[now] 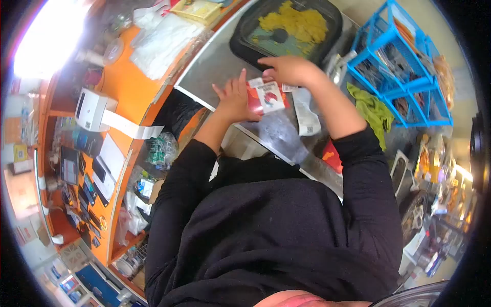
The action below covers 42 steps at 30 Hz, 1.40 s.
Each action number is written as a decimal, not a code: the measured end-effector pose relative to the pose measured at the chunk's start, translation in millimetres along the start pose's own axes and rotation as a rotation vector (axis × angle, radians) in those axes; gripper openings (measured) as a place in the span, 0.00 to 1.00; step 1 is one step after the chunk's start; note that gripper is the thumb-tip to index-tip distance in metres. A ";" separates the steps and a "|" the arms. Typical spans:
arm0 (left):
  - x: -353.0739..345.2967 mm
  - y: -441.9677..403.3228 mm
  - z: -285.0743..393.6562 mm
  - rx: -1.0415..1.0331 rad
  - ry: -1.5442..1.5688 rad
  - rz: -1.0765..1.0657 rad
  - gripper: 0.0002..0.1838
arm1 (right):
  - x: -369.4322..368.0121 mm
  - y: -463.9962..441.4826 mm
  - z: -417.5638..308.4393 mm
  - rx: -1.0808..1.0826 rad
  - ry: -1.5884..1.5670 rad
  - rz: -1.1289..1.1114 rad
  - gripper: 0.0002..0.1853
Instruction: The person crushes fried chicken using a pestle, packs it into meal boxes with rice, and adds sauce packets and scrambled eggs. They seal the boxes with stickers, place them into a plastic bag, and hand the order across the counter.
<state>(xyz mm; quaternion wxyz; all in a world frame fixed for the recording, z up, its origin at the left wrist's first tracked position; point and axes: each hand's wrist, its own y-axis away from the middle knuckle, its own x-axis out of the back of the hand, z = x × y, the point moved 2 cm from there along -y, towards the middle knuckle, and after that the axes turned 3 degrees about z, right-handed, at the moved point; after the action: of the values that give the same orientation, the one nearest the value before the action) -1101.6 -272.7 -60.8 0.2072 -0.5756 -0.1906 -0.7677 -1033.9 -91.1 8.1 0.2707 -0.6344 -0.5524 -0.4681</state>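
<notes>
A flat red packet with a white printed label lies on the grey metal worktop. My left hand rests at its left edge, fingers spread, thumb along the lower side. At the packet's far edge is my right hand, its index finger stretched out to the left and the other fingers partly hidden. Close to the packet's right side, a white paper strip with print lies on the worktop. Nearer my body is a clear plastic bag.
A black tray holding yellow food stands beyond my hands. Blue baskets and a green cloth are on the right. On the left, a white label printer sits on the orange counter.
</notes>
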 end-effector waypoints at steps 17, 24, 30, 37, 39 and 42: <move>-87.6 27.5 273.7 -0.897 0.162 -0.397 0.72 | -16.5 305.6 152.2 -0.526 -0.464 0.086 0.39; -98.6 28.0 267.0 -0.929 0.353 -0.260 0.70 | -37.5 318.2 136.1 -0.644 0.000 0.343 0.46; -103.0 28.3 259.7 -0.947 0.426 -0.199 0.74 | -71.2 334.9 125.9 -0.611 0.099 0.213 0.59; -38.2 24.1 188.6 -0.941 0.782 -0.124 0.74 | -65.7 309.3 95.0 -0.522 0.016 0.065 0.62; -2.9 23.7 136.1 -0.787 0.838 -0.079 0.64 | -48.6 304.0 93.8 -0.481 -0.185 -0.011 0.61; 31.2 15.3 34.9 -0.486 0.891 0.201 0.49 | -6.7 272.2 55.2 -0.303 -0.368 -0.138 0.58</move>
<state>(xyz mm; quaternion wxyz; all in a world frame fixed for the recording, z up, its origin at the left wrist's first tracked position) -1073.1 -270.1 -20.8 0.2011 -0.2399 0.1563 -0.9368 -757.5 -112.8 26.5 0.0348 -0.7031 -0.5577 -0.4397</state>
